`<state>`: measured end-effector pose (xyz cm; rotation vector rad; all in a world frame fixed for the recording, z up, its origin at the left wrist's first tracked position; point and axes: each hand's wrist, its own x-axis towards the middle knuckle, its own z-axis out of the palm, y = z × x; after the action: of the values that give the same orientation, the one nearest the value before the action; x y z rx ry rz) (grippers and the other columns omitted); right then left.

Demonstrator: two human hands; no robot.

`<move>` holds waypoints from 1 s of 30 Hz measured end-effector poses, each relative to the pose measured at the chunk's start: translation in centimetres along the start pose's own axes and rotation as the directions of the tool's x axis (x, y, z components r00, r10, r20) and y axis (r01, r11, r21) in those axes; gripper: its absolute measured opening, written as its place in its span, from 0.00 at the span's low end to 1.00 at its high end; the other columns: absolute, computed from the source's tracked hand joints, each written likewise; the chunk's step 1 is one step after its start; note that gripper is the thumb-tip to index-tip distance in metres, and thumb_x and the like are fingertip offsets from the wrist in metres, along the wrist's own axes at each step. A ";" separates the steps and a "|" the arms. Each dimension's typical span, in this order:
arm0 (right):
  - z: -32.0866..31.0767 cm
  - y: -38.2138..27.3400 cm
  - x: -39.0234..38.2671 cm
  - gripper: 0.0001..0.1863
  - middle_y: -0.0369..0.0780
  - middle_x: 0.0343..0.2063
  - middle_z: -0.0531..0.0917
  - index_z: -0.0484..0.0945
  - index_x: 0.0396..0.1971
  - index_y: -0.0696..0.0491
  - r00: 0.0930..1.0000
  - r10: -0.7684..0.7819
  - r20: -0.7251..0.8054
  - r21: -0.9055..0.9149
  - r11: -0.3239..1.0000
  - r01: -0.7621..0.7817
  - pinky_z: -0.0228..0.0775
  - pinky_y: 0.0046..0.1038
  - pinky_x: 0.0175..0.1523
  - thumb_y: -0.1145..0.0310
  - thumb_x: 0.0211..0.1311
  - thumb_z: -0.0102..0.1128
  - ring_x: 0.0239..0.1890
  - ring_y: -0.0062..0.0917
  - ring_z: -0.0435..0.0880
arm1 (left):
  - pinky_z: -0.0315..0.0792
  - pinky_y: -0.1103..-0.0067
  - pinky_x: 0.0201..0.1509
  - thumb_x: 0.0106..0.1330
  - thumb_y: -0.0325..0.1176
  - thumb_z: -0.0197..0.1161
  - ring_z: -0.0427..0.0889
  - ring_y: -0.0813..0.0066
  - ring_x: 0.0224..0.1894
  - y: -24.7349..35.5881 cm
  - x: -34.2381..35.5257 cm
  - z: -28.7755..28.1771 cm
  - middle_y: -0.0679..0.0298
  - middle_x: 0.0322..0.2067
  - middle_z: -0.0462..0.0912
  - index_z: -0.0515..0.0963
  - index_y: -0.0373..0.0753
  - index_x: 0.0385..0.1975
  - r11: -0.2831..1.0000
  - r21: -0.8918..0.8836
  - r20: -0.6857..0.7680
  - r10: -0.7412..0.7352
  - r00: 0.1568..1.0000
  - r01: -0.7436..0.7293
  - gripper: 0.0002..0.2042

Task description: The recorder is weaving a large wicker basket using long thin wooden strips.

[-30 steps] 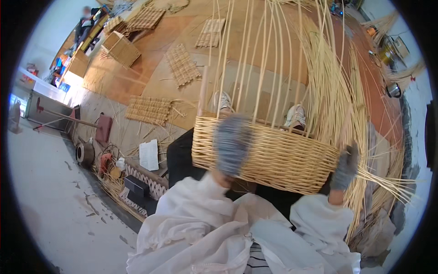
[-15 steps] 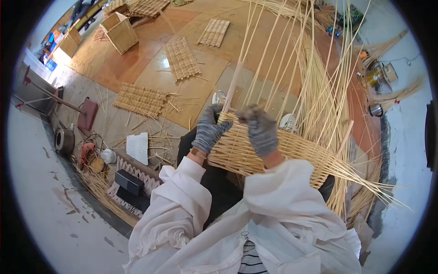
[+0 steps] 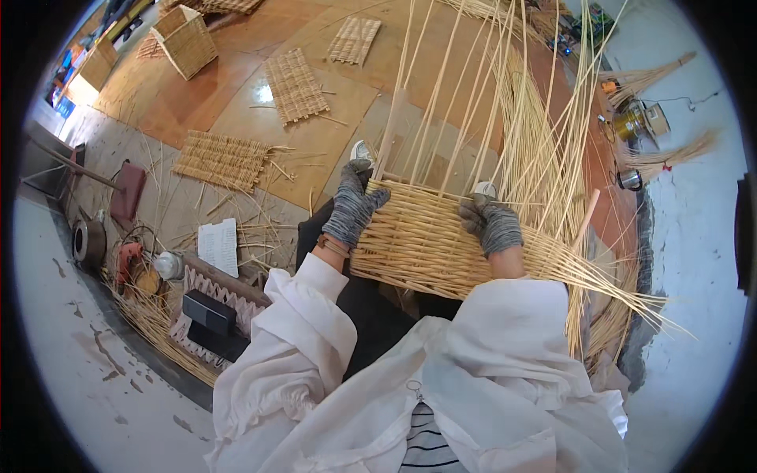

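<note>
Across my lap lies a woven wicker panel (image 3: 422,240), tilted, with long upright stakes (image 3: 467,118) rising from its top edge and loose weaver ends (image 3: 611,288) fanning out at its right. My left hand (image 3: 352,209), in a grey striped glove, grips the panel's upper left corner beside a flat pale slat (image 3: 389,130). The gloved right hand (image 3: 494,226) is closed over the top edge farther right, between the stakes. Its fingertips are partly hidden, and I see only the panel in its hold.
Several finished woven panels (image 3: 222,160) lie on the floor ahead, with a wicker box (image 3: 185,43) beyond. Cane bundles (image 3: 524,118) lean at the right by the wall. On my left are a dark phone-like device (image 3: 209,313) on a padded stool, a white sheet (image 3: 218,247) and a white jar (image 3: 168,266).
My right hand has moved right and down along the panel's top edge, away from the left hand, and now grips it there. My left hand stays at the corner. The view has shifted slightly.
</note>
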<state>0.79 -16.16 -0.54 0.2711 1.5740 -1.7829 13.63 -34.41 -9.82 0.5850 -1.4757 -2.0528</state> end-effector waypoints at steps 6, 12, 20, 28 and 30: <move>1.2 -2.0 0.4 0.14 0.47 0.27 0.77 0.68 0.42 0.57 0.965 -0.246 0.096 -0.638 0.728 0.249 0.72 0.24 0.23 0.69 0.57 0.49 0.25 0.30 0.79 | 0.71 0.72 0.39 0.35 0.50 0.71 0.78 0.60 0.30 3.8 -0.6 4.5 0.55 0.26 0.78 0.69 0.37 0.32 0.579 0.749 -0.437 0.067 0.897 0.322 0.29; 1.6 -4.2 4.9 0.16 0.43 0.31 0.76 0.66 0.46 0.54 0.801 -0.579 0.153 -0.231 0.767 0.598 0.74 0.24 0.30 0.70 0.57 0.48 0.29 0.26 0.78 | 0.71 0.70 0.39 0.35 0.49 0.72 0.78 0.58 0.32 4.1 -0.4 6.8 0.54 0.27 0.78 0.69 0.35 0.33 0.569 0.782 -0.399 0.146 0.905 0.253 0.30; -4.9 -1.6 0.2 0.09 0.42 0.33 0.74 0.73 0.36 0.56 0.757 -0.648 0.082 -0.602 0.573 0.556 0.69 0.25 0.43 0.71 0.54 0.52 0.39 0.28 0.74 | 0.54 0.66 0.56 0.46 0.44 0.64 0.66 0.59 0.50 3.4 -3.8 10.9 0.51 0.45 0.70 0.69 0.40 0.47 0.795 0.565 -0.291 0.442 0.848 -0.221 0.27; -8.0 -2.3 1.1 0.14 0.37 0.27 0.75 0.70 0.45 0.56 0.660 -0.722 -0.206 -0.157 0.690 0.706 0.68 0.16 0.21 0.69 0.60 0.48 0.19 0.16 0.70 | 0.51 0.61 0.56 0.46 0.52 0.61 0.69 0.60 0.47 2.5 -4.6 16.7 0.58 0.42 0.73 0.73 0.50 0.44 -0.012 0.910 0.412 0.151 0.898 -0.415 0.24; -12.5 -0.3 -0.3 0.09 0.37 0.23 0.76 0.73 0.37 0.58 0.676 -0.728 -0.118 0.095 0.669 0.737 0.70 0.18 0.23 0.73 0.56 0.53 0.22 0.17 0.74 | 0.52 0.60 0.55 0.46 0.51 0.61 0.70 0.59 0.46 3.5 -4.9 18.1 0.58 0.42 0.73 0.73 0.51 0.45 -0.139 0.869 0.494 0.321 0.808 -0.476 0.24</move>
<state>-2.93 -4.50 -2.96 -0.3097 1.7520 -2.5241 6.65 -19.18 -0.78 0.3272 -2.6584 -0.1374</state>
